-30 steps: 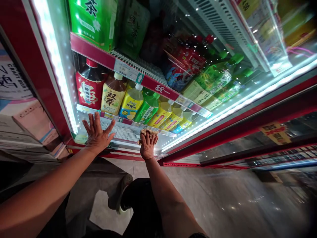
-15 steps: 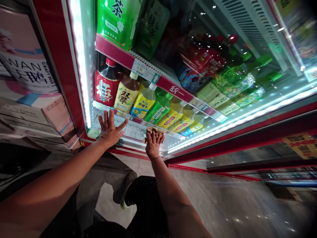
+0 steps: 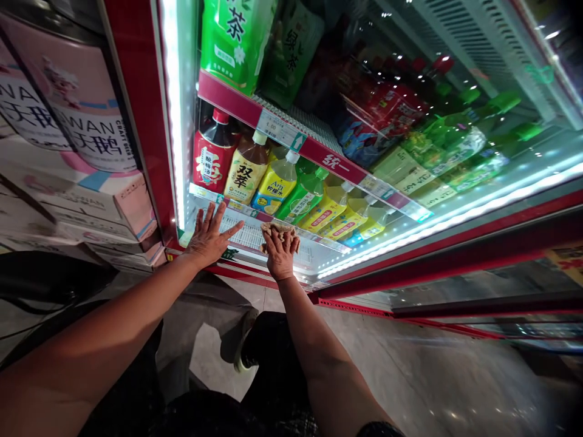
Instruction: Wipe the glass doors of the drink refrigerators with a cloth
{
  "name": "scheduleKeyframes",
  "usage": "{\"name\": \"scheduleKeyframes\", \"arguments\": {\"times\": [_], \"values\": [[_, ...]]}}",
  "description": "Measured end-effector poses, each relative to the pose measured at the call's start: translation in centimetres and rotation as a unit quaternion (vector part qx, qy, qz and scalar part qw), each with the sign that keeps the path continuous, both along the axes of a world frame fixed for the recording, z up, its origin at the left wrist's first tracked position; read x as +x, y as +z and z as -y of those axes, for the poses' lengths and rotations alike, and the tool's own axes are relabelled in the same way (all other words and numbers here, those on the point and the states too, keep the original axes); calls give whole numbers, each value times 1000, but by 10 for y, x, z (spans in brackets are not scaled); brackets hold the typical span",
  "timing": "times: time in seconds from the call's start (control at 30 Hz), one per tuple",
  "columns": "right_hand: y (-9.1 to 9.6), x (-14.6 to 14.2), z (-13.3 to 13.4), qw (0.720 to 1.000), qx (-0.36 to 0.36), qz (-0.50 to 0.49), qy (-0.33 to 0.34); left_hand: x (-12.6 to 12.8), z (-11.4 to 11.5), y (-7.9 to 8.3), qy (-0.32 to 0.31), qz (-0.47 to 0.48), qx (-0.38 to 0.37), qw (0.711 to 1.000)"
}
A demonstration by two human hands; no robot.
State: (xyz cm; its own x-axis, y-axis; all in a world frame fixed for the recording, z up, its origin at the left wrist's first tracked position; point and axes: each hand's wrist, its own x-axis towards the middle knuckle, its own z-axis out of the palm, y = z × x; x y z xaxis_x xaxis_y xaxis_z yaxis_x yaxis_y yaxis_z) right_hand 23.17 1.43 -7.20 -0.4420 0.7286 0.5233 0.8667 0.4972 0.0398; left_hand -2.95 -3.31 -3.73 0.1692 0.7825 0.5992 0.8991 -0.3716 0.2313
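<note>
My left hand [image 3: 211,235] is open, its fingers spread against the front of a lit drinks cooler [image 3: 144,115], just below the lower row of bottles. To its right, my right hand [image 3: 279,250] presses a crumpled tan cloth [image 3: 276,229] to the same glass front, fingers laid over it. Part of the cloth is hidden under that hand. Above the hands stand a red-labelled bottle [image 3: 213,155], a cream-labelled bottle [image 3: 246,173], a yellow-and-blue-labelled bottle [image 3: 276,187] and a green bottle [image 3: 304,197].
Large green tea bottles [image 3: 237,45] fill the upper shelf, above a dark red shelf strip [image 3: 334,162]. Pink cans [image 3: 86,97] and cartons [image 3: 91,194] are stacked at the left, close to the cooler frame. Grey tiled floor [image 3: 387,364] lies below right.
My right hand has slid the cloth leftward along the cooler front, nearer my left hand. The left hand stays spread in about the same place. The whole view has shifted slightly.
</note>
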Motion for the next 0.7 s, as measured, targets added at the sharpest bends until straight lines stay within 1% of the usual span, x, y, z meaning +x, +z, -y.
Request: {"name": "scheduleKeyframes", "arguments": {"times": [0.03,0.1,0.17,0.2,0.3,0.4,0.47,0.5,0.57,0.63,0.7], "values": [[1,2,-1,1000,11,-5,-3,-1,1,-1,-2,-2,1,1000],[4,5,-5,998,54,-38,-19,-4,2,-3,3,2,8,1000],[7,4,-8,992,95,-75,-40,-8,2,-3,25,17,21,999],[7,1,-10,990,104,-86,-47,-11,2,-2,41,25,27,999],[0,-13,-9,993,84,-71,-36,-17,0,-2,72,33,30,996],[-8,-21,-6,998,57,-26,9,-19,-2,-2,76,25,25,996],[-8,-20,-6,998,57,-14,31,-20,-2,-3,78,23,25,996],[-5,-19,-7,997,61,-20,31,-20,-2,-3,78,20,23,996],[2,-19,-11,995,80,-50,9,-22,-1,-3,80,15,13,997],[10,-25,-13,989,113,-87,-24,-24,0,-2,80,14,2,997],[12,-35,-13,986,137,-95,-25,-27,3,-1,77,18,-5,997]]}}
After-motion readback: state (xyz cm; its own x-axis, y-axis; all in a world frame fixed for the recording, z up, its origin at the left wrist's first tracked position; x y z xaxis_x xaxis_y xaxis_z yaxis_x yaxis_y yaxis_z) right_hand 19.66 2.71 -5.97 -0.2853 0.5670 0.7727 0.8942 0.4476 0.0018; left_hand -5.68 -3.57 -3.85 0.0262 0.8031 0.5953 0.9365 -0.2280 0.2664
